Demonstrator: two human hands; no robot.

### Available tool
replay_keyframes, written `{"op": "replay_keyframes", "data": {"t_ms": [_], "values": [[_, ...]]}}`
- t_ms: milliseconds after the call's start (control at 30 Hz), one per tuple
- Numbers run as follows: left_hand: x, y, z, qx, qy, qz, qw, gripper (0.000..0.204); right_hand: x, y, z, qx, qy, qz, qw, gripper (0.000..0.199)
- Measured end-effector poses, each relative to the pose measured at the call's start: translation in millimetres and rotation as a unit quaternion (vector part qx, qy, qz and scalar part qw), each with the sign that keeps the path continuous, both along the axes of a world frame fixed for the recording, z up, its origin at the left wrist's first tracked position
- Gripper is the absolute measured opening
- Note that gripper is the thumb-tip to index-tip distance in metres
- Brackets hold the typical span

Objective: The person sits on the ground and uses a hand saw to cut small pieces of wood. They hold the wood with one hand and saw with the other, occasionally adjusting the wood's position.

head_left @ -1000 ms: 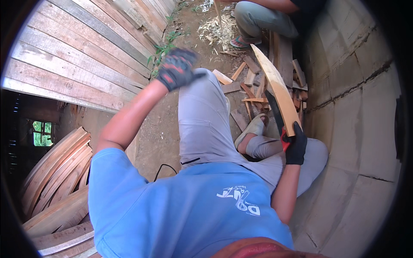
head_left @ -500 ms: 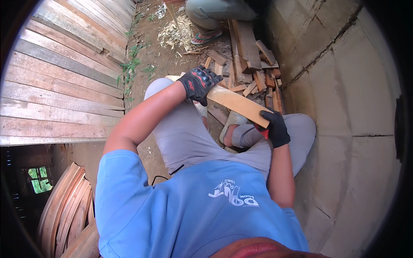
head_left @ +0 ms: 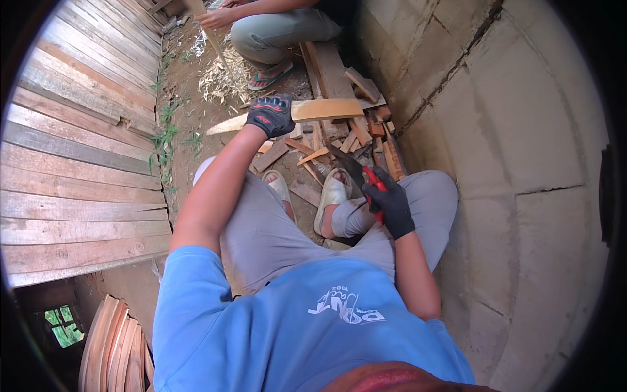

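My left hand (head_left: 271, 115), in a black glove with red trim, is closed around a curved wooden board (head_left: 326, 109). The board lies crosswise beyond my knees; its pale, pointed end reaches left past the glove, and its squared end is at the right. In my gloved right hand (head_left: 390, 204), above my right thigh, is a hand saw (head_left: 375, 186) with a red handle. Its dark blade angles away to the left and down, tapering toward the wood scraps. The saw is apart from the board.
Wood offcuts (head_left: 317, 153) lie around my sandals (head_left: 335, 199). A co-worker (head_left: 277, 36) squats ahead beside wood shavings (head_left: 225, 77), holding an upright wooden strip. A block wall (head_left: 496, 196) rises at right; stacked planks (head_left: 85, 170) stand at left. Curved boards (head_left: 114, 346) are at lower left.
The board has moved forward and left, and turned more level. My right hand has let go of its end and moved back, and the saw now shows in it.
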State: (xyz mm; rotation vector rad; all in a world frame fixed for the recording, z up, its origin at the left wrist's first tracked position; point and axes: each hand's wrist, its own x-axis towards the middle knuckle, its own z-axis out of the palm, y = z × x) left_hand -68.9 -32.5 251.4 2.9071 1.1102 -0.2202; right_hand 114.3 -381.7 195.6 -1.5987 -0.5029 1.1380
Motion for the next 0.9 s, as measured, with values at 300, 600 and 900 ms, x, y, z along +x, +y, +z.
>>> {"op": "replay_keyframes", "data": {"t_ms": [300,600,900], "values": [[18,35,-103,-0.051,0.050,0.091,0.993,0.052,-38,-13,22,-0.028,-0.255,0.020,0.966,0.054],[29,35,-119,-0.074,0.055,0.138,0.986,0.035,12,-93,151,-0.052,-0.299,-0.061,0.951,0.059],[44,52,-114,-0.035,0.087,0.159,0.983,0.038,-13,62,109,0.025,-0.246,-0.061,0.967,0.053]]}}
